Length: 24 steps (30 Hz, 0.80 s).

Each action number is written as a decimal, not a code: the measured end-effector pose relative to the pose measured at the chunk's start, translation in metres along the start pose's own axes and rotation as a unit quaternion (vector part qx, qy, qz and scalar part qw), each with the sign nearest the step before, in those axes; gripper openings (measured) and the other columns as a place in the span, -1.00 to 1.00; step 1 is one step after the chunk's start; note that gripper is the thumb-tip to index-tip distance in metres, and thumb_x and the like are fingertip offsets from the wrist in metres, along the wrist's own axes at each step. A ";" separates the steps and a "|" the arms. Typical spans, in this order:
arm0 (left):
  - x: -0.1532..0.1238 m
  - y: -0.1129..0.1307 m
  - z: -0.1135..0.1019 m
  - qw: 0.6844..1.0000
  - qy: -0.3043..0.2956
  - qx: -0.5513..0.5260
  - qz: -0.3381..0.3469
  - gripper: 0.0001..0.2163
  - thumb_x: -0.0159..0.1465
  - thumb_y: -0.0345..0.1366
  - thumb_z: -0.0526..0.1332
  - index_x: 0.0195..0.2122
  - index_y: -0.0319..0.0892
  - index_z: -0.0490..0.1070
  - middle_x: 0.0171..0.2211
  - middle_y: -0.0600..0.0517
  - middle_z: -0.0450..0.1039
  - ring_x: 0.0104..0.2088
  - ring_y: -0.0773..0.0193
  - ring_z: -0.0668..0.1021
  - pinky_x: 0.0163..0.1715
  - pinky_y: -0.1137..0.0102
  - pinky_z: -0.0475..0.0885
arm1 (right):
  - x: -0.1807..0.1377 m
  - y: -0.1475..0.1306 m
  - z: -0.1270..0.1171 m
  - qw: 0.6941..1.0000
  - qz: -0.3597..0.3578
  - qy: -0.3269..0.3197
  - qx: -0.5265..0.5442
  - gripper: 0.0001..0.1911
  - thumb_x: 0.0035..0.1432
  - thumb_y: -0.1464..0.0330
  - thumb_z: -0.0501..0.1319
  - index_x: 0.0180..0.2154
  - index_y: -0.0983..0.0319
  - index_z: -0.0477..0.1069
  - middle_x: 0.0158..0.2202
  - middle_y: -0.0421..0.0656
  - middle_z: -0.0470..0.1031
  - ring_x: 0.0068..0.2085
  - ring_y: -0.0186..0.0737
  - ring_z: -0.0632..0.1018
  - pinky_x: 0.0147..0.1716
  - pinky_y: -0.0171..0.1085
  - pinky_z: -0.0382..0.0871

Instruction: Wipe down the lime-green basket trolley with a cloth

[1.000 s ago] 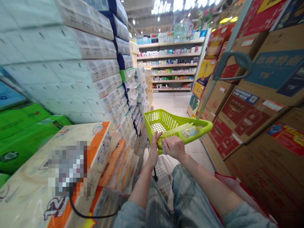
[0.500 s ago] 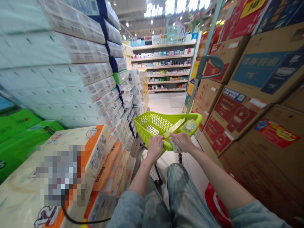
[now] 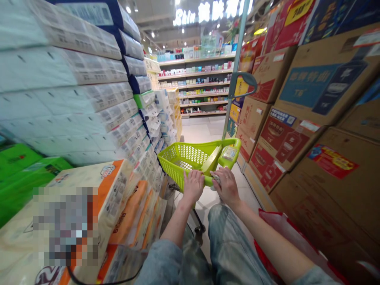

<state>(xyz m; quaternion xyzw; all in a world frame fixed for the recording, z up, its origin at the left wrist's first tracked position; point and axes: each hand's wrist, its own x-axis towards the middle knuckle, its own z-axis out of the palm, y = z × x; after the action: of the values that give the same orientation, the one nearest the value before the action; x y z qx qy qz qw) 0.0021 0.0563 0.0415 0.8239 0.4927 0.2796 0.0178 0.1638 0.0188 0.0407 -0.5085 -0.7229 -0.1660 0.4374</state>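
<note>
A lime-green shopping cart (image 3: 190,156) stands in the aisle ahead of me, its mesh basket empty. My left hand (image 3: 193,185) is closed over the near handle bar. Beside it my right hand (image 3: 227,185) also grips the bar, with a small crumpled pale thing pressed under its fingers. A flat card or screen (image 3: 228,153) sits on the cart's right handle end.
Stacked tissue packs (image 3: 89,99) wall the left side, with orange-and-cream packs (image 3: 115,198) low by my elbow. Cardboard cartons (image 3: 311,118) tower on the right. A red bag (image 3: 276,237) hangs at my right hip. Shelves of small goods (image 3: 202,85) close the aisle's far end.
The cart has swung to the left and straightened in the aisle. My left hand went from an edge-on hold to a flat grip over the bar. The view shifted forward.
</note>
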 end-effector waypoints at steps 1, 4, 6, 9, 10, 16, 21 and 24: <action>0.000 0.001 0.001 1.000 -0.001 -0.003 -0.002 -0.72 0.39 -0.22 -0.16 -0.12 -0.08 0.32 -0.10 0.02 0.40 0.05 0.19 0.33 0.23 -0.05 -0.06 | 0.001 0.000 0.001 1.000 0.001 0.006 -0.014 -0.76 0.27 0.28 0.02 -0.21 0.24 0.40 -0.24 -0.06 0.49 -0.05 -0.08 0.40 0.05 -0.09 0.17; 0.002 0.003 0.004 1.000 -0.003 -0.010 -0.005 -0.72 0.39 -0.22 -0.15 -0.12 -0.07 0.32 -0.10 0.01 0.40 0.04 0.18 0.33 0.21 -0.05 -0.04 | 0.013 0.001 0.003 0.997 0.019 -0.019 -0.067 -0.67 0.29 0.34 -0.03 -0.46 0.23 0.39 -0.41 -0.09 0.48 -0.25 -0.15 0.44 -0.14 -0.20 0.24; 0.003 0.003 0.004 1.000 -0.001 -0.013 0.001 -0.73 0.38 -0.22 -0.13 -0.12 -0.08 0.34 -0.11 0.02 0.41 0.02 0.17 0.34 0.21 -0.03 -0.02 | 0.025 0.000 0.001 0.993 0.033 -0.062 -0.098 -0.62 0.29 0.36 -0.04 -0.53 0.23 0.37 -0.49 -0.11 0.47 -0.35 -0.19 0.44 -0.23 -0.24 0.22; 0.008 -0.001 0.000 0.999 -0.003 -0.032 0.036 -0.69 0.39 -0.23 -0.14 -0.12 -0.09 0.39 -0.17 0.02 0.42 -0.04 0.20 0.36 0.16 0.09 0.13 | 0.043 -0.001 -0.003 0.979 0.072 -0.136 -0.136 -0.60 0.27 0.34 -0.01 -0.56 0.23 0.41 -0.52 -0.11 0.50 -0.41 -0.23 0.45 -0.29 -0.27 0.16; 0.010 -0.004 -0.002 0.998 -0.008 -0.045 0.053 -0.67 0.39 -0.24 -0.16 -0.12 -0.10 0.40 -0.19 0.02 0.43 -0.06 0.21 0.36 0.12 0.15 0.19 | 0.047 0.000 -0.005 0.973 0.085 -0.159 -0.142 -0.59 0.27 0.33 -0.01 -0.56 0.23 0.43 -0.52 -0.11 0.52 -0.43 -0.25 0.45 -0.31 -0.28 0.15; 0.022 -0.021 -0.003 0.987 -0.041 -0.119 0.100 -0.62 0.39 -0.26 -0.17 -0.06 -0.07 0.44 -0.18 0.03 0.48 -0.10 0.24 0.40 0.01 0.26 0.27 | 0.060 0.021 -0.015 0.954 0.083 -0.280 -0.067 -0.53 0.29 0.25 -0.06 -0.54 0.19 0.47 -0.52 -0.19 0.53 -0.45 -0.30 0.47 -0.43 -0.32 0.09; 0.020 -0.014 0.008 0.991 -0.038 -0.098 0.081 -0.65 0.39 -0.24 -0.15 -0.06 -0.08 0.42 -0.18 0.02 0.45 -0.10 0.21 0.38 0.00 0.23 0.24 | 0.047 0.024 -0.019 0.972 0.056 -0.212 -0.086 -0.57 0.30 0.30 -0.06 -0.52 0.22 0.42 -0.50 -0.14 0.49 -0.38 -0.25 0.45 -0.32 -0.30 0.17; 0.017 -0.006 0.010 0.993 -0.034 -0.080 0.080 -0.64 0.39 -0.24 -0.18 -0.13 -0.10 0.42 -0.23 0.01 0.43 -0.15 0.21 0.38 -0.03 0.24 0.24 | 0.029 0.011 -0.019 0.982 0.042 -0.139 -0.119 -0.62 0.30 0.32 -0.06 -0.46 0.24 0.41 -0.44 -0.09 0.47 -0.29 -0.18 0.43 -0.17 -0.24 0.19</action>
<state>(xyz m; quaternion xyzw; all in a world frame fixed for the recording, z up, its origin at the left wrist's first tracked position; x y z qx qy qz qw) 0.0080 0.0758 0.0383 0.8658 0.3999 0.2906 0.0781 0.1795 0.0276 0.0720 -0.6046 -0.7299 -0.1601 0.2757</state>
